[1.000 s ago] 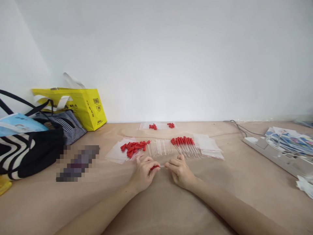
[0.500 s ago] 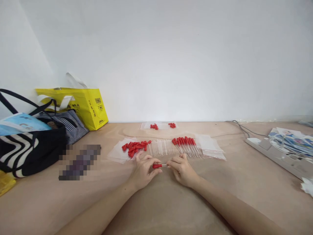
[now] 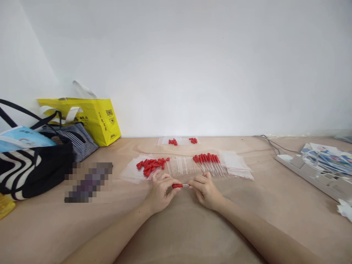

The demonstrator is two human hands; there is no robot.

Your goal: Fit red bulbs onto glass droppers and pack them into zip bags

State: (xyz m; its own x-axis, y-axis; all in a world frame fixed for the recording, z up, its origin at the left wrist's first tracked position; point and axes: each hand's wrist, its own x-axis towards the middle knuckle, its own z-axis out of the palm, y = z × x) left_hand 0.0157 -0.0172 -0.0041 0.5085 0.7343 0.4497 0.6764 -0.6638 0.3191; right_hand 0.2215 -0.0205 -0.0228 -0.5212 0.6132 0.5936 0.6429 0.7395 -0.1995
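Between finger and thumb, my left hand [image 3: 162,192] grips a red rubber dropper bulb [image 3: 177,186]. My right hand [image 3: 205,190] pinches a thin clear glass tube [image 3: 185,185], whose end meets the bulb's mouth. How far the tube sits inside the bulb cannot be told. Beyond my left hand lies a pile of loose red bulbs [image 3: 150,167] on clear plastic bags [image 3: 132,170]. A row of bare glass tubes [image 3: 181,166] lies in the middle. To its right rest several droppers with red bulbs fitted [image 3: 209,164].
Clear zip bags [image 3: 235,165] are stacked right of the droppers, and another bag with red bulbs [image 3: 173,142] lies near the wall. At left are a yellow bag [image 3: 106,121], a black bag [image 3: 55,168] and a blurred-out object [image 3: 89,183]. A power strip [image 3: 308,176] and papers lie right.
Both hands stay in nearly the same place. The bulb and tube have shifted very slightly between my fingers, and the view has moved a little.
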